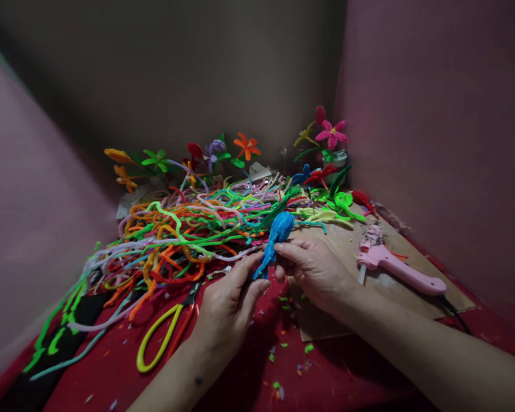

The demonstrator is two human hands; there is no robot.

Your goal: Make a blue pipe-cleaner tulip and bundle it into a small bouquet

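Note:
A blue pipe-cleaner flower bud (282, 228) is held up in front of me, its thick rounded end at the top and its narrow end pointing down to the left. My left hand (232, 300) pinches the narrow lower end between thumb and fingers. Higher up, the thumb and index finger of my right hand (311, 266) close on its side. Behind the bud lies a big tangled pile of coloured pipe cleaners (189, 229). Scissors with yellow and red handles (158, 337) rest to the left of my left hand.
A pink hot glue gun (399, 269) lies on a brown cardboard sheet (326, 326) at the right, its cord trailing off. Finished flowers (246, 146) stand along the back wall, with a pink flower (332, 134) above a jar (337, 163). Scraps litter the red cloth (240, 377).

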